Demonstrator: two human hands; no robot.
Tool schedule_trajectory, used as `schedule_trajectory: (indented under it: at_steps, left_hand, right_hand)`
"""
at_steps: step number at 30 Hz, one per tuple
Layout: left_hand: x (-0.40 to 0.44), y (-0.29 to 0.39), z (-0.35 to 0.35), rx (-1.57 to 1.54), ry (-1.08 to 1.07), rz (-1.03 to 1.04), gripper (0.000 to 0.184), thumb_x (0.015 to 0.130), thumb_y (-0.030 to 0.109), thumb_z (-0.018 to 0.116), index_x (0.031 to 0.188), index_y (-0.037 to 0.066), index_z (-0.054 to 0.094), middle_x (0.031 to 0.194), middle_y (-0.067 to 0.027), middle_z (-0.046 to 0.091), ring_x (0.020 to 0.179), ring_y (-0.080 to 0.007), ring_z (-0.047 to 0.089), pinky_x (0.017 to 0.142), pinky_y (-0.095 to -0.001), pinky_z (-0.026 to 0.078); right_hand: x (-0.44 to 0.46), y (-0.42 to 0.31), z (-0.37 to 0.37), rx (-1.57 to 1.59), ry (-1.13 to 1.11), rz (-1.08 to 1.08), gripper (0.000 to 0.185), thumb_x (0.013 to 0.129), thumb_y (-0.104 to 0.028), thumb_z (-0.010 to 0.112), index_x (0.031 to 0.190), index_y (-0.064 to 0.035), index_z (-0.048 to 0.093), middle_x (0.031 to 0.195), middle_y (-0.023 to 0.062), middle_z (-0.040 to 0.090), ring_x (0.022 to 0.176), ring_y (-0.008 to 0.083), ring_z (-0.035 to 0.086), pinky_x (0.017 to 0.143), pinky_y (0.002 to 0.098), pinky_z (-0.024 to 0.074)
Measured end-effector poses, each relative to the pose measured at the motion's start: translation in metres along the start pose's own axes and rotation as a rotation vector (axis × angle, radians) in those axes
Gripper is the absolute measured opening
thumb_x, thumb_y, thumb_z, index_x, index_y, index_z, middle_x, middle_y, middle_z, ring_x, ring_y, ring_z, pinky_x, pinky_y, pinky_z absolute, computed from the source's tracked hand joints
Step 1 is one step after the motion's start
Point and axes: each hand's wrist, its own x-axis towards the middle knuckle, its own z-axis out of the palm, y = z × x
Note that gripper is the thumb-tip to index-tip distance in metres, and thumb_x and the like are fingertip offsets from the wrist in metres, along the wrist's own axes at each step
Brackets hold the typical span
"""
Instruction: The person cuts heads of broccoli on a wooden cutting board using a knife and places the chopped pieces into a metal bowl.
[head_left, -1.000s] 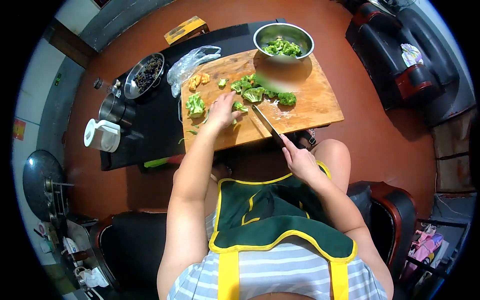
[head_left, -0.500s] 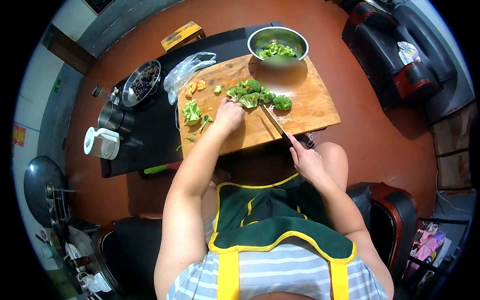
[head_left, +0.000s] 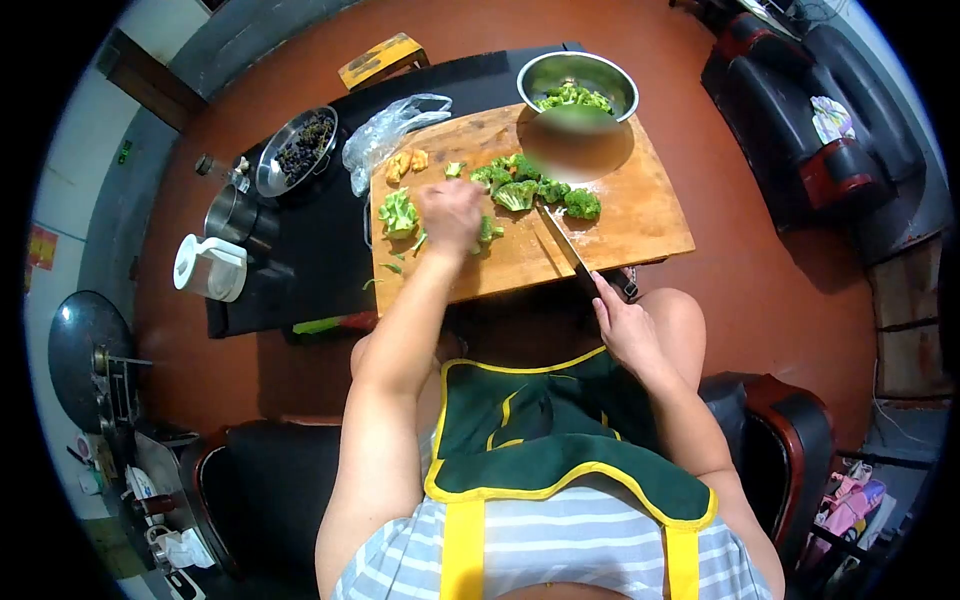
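My right hand (head_left: pixel 622 318) is closed round the handle of a knife (head_left: pixel 568 242), whose blade lies over the front part of the wooden cutting board (head_left: pixel 650 215). My left hand (head_left: pixel 452 212) is over the left part of the board, smeared by motion, so its fingers cannot be made out. A small green piece (head_left: pixel 490 231) shows just right of it. Several broccoli florets (head_left: pixel 516 195) lie in a row near the knife tip. Left of my left hand sits a pale green broccoli stalk (head_left: pixel 398 213), with orange-yellow pieces (head_left: pixel 405 163) behind it.
A metal bowl (head_left: pixel 578 72) with cut broccoli stands at the board's back edge. A plastic bag (head_left: pixel 385 140), a pan of dark food (head_left: pixel 297 152), a metal pot (head_left: pixel 231 213) and a clear pitcher (head_left: pixel 210 268) are on the black table (head_left: pixel 300 252). Behind stands a stool (head_left: pixel 381 60).
My left hand has lifted away from the florets, back toward the left part of the board. A small green piece now shows beside it. My right hand still holds the knife, and the view has shifted slightly.
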Motion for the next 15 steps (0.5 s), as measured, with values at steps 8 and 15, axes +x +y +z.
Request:
schedule_trajectory:
  at_steps: [8, 15]
  left_hand:
    - [0.0, -0.037, -0.022, 0.256, -0.392, -0.224, 0.024, 0.083, 0.019, 0.059, 0.106, 0.014, 0.065, 0.109, -0.0147, 0.055, 0.105, -0.0297, 0.054, 0.087, -0.0463, 0.041]
    - [-0.004, 0.001, -0.002, 0.069, -0.918, 0.085, 0.038, 0.086, 0.016, 0.052, 0.124, 0.012, 0.051, 0.116, -0.0158, 0.055, 0.107, -0.0329, 0.054, 0.091, -0.041, 0.044]
  right_hand:
    - [0.002, -0.01, 0.005, 0.002, -0.066, -0.023, 0.044, 0.094, -0.029, 0.041, 0.137, -0.0219, 0.035, 0.07, 0.0255, 0.062, 0.066, 0.0438, 0.061, 0.062, 0.054, 0.0494]
    - [0.001, -0.014, 0.01, -0.002, -0.07, -0.048, 0.045, 0.094, -0.03, 0.041, 0.137, -0.0208, 0.035, 0.07, 0.0255, 0.062, 0.065, 0.0436, 0.061, 0.062, 0.0542, 0.0492]
